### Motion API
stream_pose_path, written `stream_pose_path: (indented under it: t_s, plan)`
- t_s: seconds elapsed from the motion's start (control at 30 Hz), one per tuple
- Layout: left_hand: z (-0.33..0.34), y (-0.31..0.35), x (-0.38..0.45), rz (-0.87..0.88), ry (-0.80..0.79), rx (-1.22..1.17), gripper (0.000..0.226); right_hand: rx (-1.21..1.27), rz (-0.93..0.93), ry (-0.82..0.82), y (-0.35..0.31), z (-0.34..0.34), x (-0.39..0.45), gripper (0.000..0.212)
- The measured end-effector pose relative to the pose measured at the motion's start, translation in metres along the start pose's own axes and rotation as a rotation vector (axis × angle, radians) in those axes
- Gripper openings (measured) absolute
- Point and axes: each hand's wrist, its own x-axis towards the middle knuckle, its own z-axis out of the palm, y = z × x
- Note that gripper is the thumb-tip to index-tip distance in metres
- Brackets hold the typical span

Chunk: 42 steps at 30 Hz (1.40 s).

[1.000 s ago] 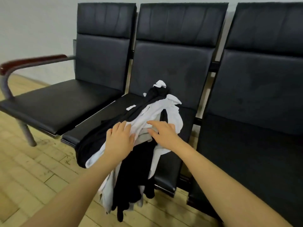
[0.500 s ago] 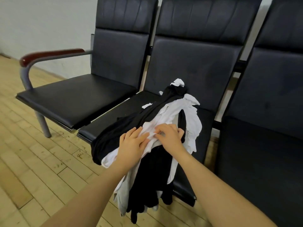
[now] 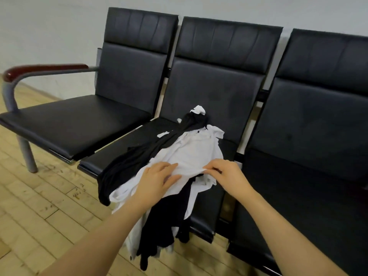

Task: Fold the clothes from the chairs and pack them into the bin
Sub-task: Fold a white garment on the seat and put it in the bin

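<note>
A heap of black and white clothes lies on the middle seat [image 3: 127,154] of a row of black chairs and hangs over its front edge. A white garment [image 3: 191,154] is on top, with a black garment [image 3: 137,162] beside it on the left and more black cloth [image 3: 163,226] drooping toward the floor. My left hand [image 3: 157,180] rests flat on the white garment with straight fingers. My right hand [image 3: 227,174] pinches a fold of the white garment's edge and lifts it slightly. No bin is in view.
The left seat [image 3: 75,124] and right seat [image 3: 310,176] hold nothing. A wood-topped metal armrest [image 3: 39,70] stands at the far left. Light wooden floor [image 3: 39,206] lies in front of the chairs, a pale wall behind them.
My hands have moved apart on the heap. The right hand has shifted right and now pinches the white garment's edge. The view has swung to show more of the right chair.
</note>
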Motion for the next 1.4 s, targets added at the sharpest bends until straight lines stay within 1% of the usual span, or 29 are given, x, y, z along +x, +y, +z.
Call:
stream_pose_path:
  t_s: [0.07, 0.13, 0.2, 0.27, 0.33, 0.37, 0.4, 0.47, 0.5, 0.6, 0.67, 0.7, 0.73, 0.8, 0.93, 1.0, 1.07, 1.2, 1.27, 1.33, 1.4]
  plan:
    - [-0.001, 0.002, -0.008, -0.051, 0.022, -0.029, 0.073, 0.011, 0.009, 0.003, 0.001, -0.004, -0.013, 0.01]
    - [-0.004, 0.005, -0.012, -0.034, 0.037, -0.009, 0.067, -0.025, 0.005, 0.006, 0.006, -0.008, -0.025, 0.01]
    - [-0.004, 0.008, -0.014, 0.013, -0.016, 0.026, 0.056, -0.015, 0.035, -0.007, 0.012, -0.01, -0.036, 0.008]
    - [-0.001, 0.011, -0.015, 0.031, -0.107, 0.056, 0.055, 0.052, 0.093, -0.052, 0.016, -0.011, -0.046, 0.007]
    - [-0.001, 0.017, -0.01, -0.053, -0.149, 0.009, 0.059, 0.105, 0.138, -0.071, 0.015, -0.008, -0.054, 0.008]
    - [-0.001, 0.018, -0.008, -0.111, -0.156, -0.054, 0.055, 0.133, 0.154, -0.062, 0.013, -0.005, -0.057, 0.008]
    - [-0.001, 0.019, -0.005, -0.155, -0.169, -0.123, 0.044, 0.17, 0.164, -0.043, 0.011, -0.003, -0.059, 0.008]
    - [-0.002, 0.017, -0.002, -0.19, -0.193, -0.244, 0.023, 0.256, 0.176, 0.014, 0.006, 0.002, -0.063, 0.009]
    - [-0.002, 0.015, -0.002, -0.194, -0.193, -0.277, 0.018, 0.304, 0.18, 0.048, 0.004, 0.004, -0.063, 0.009]
    - [-0.006, 0.017, -0.001, -0.22, -0.15, -0.344, 0.016, 0.427, 0.207, 0.137, 0.0, 0.014, -0.06, 0.012]
    - [-0.008, 0.025, 0.002, -0.273, -0.121, -0.436, 0.021, 0.468, 0.223, 0.229, -0.002, 0.017, -0.056, 0.014]
    - [-0.011, 0.033, 0.006, -0.295, -0.121, -0.475, 0.019, 0.489, 0.234, 0.289, -0.003, 0.017, -0.055, 0.015]
    - [-0.015, 0.043, 0.011, -0.3, -0.12, -0.496, 0.015, 0.52, 0.251, 0.359, -0.004, 0.015, -0.054, 0.016]
    - [-0.022, 0.066, 0.025, -0.249, -0.114, -0.482, 0.013, 0.592, 0.297, 0.507, -0.003, 0.005, -0.052, 0.018]
    - [-0.018, 0.127, 0.055, -0.133, -0.056, -0.477, 0.016, 0.663, 0.318, 0.73, 0.006, -0.036, -0.057, 0.022]
    - [-0.01, 0.159, 0.065, -0.08, -0.008, -0.497, 0.011, 0.643, 0.324, 0.786, 0.015, -0.061, -0.067, 0.02]
    - [0.003, 0.191, 0.069, -0.019, -0.003, -0.515, 0.008, 0.605, 0.352, 0.836, 0.026, -0.087, -0.084, 0.019]
    - [0.039, 0.255, 0.06, 0.083, -0.078, -0.61, 0.007, 0.563, 0.436, 0.936, 0.054, -0.135, -0.129, 0.02]
    - [0.061, 0.285, 0.052, 0.119, -0.104, -0.622, 0.012, 0.545, 0.471, 0.958, 0.07, -0.154, -0.155, 0.02]
    - [0.084, 0.312, 0.041, 0.11, -0.113, -0.637, 0.014, 0.512, 0.533, 0.952, 0.087, -0.169, -0.183, 0.02]
    - [0.105, 0.336, 0.029, 0.058, -0.125, -0.674, 0.013, 0.483, 0.597, 0.934, 0.103, -0.176, -0.212, 0.018]
